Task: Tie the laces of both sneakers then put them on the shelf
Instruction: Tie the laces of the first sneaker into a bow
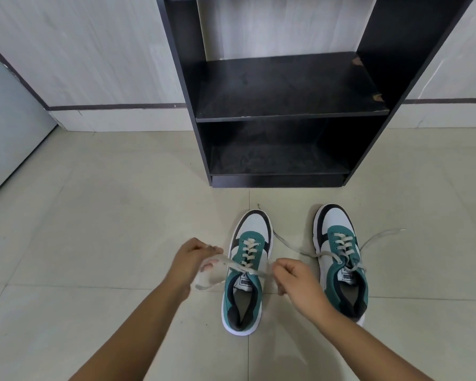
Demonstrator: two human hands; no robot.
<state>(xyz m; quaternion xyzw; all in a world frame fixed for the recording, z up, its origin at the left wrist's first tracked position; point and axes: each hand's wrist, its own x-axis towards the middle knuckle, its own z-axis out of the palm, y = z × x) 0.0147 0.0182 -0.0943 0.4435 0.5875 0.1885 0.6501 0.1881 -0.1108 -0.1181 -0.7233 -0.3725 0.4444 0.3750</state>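
1. Two sneakers stand side by side on the tiled floor (pixel 94 215), toes pointing toward a black shelf (pixel 286 114) just beyond them.
2. The left sneaker (pixel 246 270) is teal, white and black, with a white sole; it sits between the two hands.
3. The right sneaker (pixel 341 259) has the same colours and stands a little apart from the first, its heel partly hidden behind the right wrist.
4. The left hand (pixel 193 259) is closed around one end of the left sneaker's lace (pixel 231 266), drawing it out to the left side of the shoe; the loose tail of that lace hangs below the hand toward the floor.
5. The right hand (pixel 291 276) is curled shut on the other end of the same lace, on the right side of the shoe (just above its tongue label).
6. The lace crosses over the top of the tongue between the two hands, which are held apart with the shoe between them.
7. The right sneaker's laces (pixel 377 237) are untied, one strand trailing left across the floor toward the other shoe and one trailing out to the right.
8. The shelf stands against a pale wall (pixel 94 50) and shows two dark boards, one above the other, with nothing on them; the upper board's right edge is chipped.
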